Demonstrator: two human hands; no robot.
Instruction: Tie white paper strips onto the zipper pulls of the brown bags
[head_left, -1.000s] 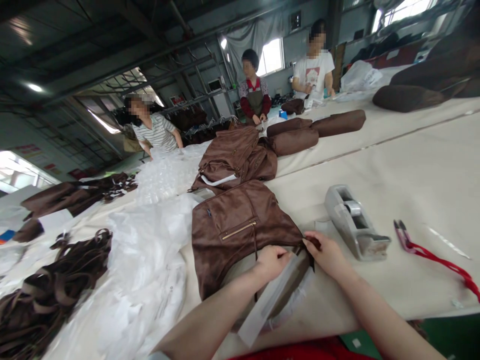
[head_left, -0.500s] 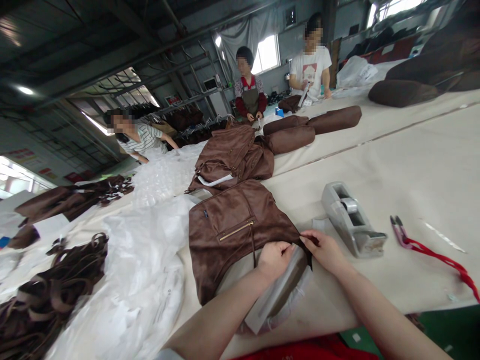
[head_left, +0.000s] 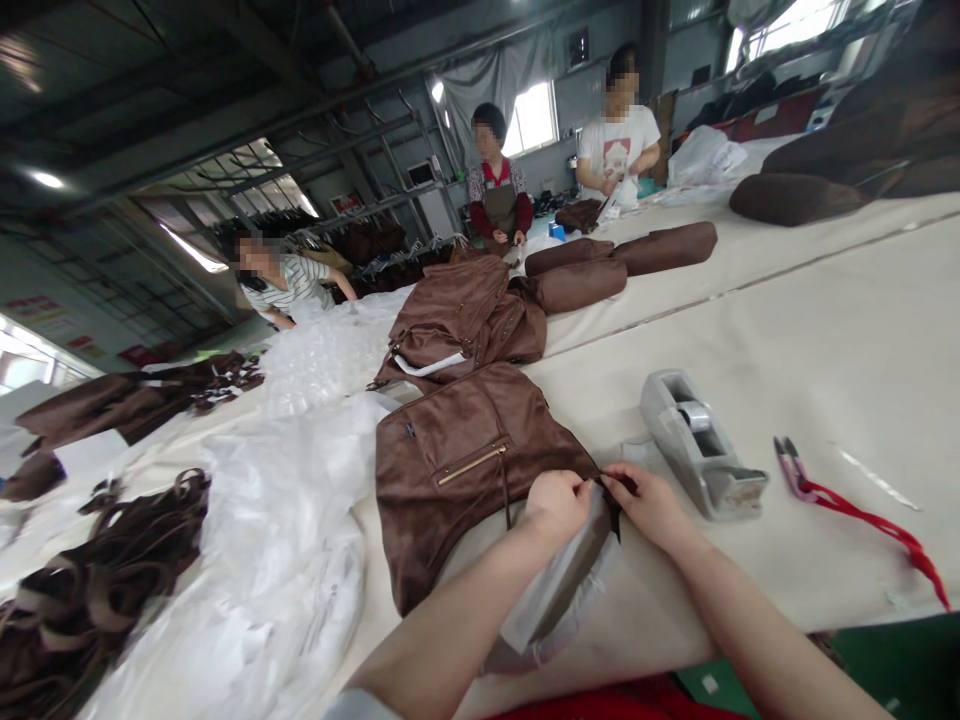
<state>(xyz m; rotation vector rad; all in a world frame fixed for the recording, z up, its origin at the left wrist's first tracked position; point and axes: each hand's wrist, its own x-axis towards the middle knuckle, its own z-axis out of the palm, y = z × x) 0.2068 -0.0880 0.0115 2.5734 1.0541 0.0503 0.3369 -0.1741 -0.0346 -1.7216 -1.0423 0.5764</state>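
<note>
A brown leather-like bag (head_left: 465, 430) lies flat on the pale table, its zipper (head_left: 471, 466) facing up. Grey lining (head_left: 544, 590) spreads out of its near edge. My left hand (head_left: 559, 503) is closed in a pinch on the lining where it meets the bag's right corner. Close beside it, my right hand (head_left: 637, 500) pinches the brown edge of that same corner. The fingertips of both hands almost touch, and the small piece of material between them is partly hidden.
A grey tape dispenser (head_left: 701, 445) stands right of my hands, with pink-handled snips (head_left: 793, 470) on a red cord beyond. White plastic bags (head_left: 277, 500) and brown straps (head_left: 127, 560) lie left. More brown bags (head_left: 465, 310) sit behind; three people stand across the table.
My left hand has moved slightly right and up, closer to my right hand at the bag's corner. Across the table, the person in the white T-shirt has shifted their arms.
</note>
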